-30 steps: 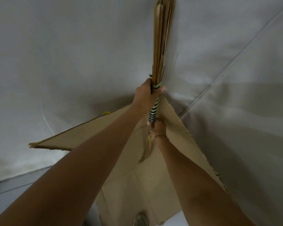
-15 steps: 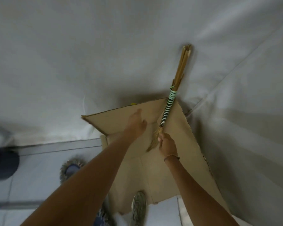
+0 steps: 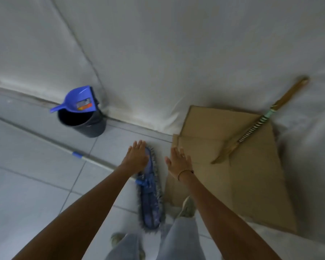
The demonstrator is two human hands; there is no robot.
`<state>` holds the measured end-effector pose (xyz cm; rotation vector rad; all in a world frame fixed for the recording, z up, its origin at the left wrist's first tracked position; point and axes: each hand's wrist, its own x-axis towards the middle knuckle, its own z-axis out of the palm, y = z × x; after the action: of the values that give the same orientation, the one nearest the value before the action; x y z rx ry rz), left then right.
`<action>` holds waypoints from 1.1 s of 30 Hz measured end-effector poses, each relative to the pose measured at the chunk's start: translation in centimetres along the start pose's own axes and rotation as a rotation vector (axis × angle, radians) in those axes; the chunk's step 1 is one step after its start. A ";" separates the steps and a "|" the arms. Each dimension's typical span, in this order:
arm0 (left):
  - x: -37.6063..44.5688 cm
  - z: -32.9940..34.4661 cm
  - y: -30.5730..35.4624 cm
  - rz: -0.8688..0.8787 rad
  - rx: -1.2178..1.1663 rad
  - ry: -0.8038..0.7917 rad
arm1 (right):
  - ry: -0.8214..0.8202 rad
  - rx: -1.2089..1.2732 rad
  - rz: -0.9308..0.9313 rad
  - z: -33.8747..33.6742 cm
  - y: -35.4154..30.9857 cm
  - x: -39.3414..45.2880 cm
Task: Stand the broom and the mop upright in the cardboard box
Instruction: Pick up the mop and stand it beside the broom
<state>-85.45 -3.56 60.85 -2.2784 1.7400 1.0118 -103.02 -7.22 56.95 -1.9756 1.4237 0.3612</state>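
Observation:
The broom [image 3: 255, 126], with a black-and-white striped grip and straw ends, stands tilted in the cardboard box [image 3: 251, 177] and leans on the white wall at the right. The mop lies on the tiled floor: its blue fringed head [image 3: 150, 199] is just left of the box, its pale pole [image 3: 45, 139] runs off to the left. My left hand [image 3: 136, 156] hovers open over the far end of the mop head. My right hand [image 3: 179, 163] is open in front of the box's left wall, holding nothing.
A dark bin [image 3: 83, 122] with a blue dustpan [image 3: 79, 101] resting on its rim stands by the wall at the left. My feet and grey trouser legs [image 3: 176, 239] are beside the mop head. The white wall [image 3: 176, 53] runs behind everything.
Both hands have let go of the broom, which now stays in the box against the wall. My view has swung down and left, and both hands have dropped toward the mop head.

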 end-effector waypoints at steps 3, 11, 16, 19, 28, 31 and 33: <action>-5.1 -1.4 -7.5 -0.032 -0.030 0.048 | -0.018 -0.032 0.003 2.8 -7.6 -1.2; -17.7 -3.3 -29.5 -0.274 -0.134 0.121 | -0.081 -0.211 -0.119 10.5 -29.5 -2.6; -19.6 -5.1 -37.2 -0.361 -0.250 0.165 | -0.156 -0.243 -0.195 12.7 -38.0 -1.5; -19.7 -6.9 -41.1 -0.369 -0.266 0.147 | -0.183 -0.243 -0.219 13.8 -42.5 0.2; -13.4 -13.2 -55.7 -0.390 -0.267 0.067 | -0.241 -0.267 -0.205 18.1 -54.3 11.4; -8.6 -15.7 -61.2 -0.402 -0.307 0.028 | -0.253 -0.297 -0.170 19.1 -58.0 16.8; -6.2 -16.9 -63.9 -0.422 -0.363 0.016 | -0.248 -0.334 -0.159 19.4 -59.6 19.7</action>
<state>-21.97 15.58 57.95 -2.7075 1.0647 1.2915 -38.06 1.99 52.36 -2.1984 1.0953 0.7838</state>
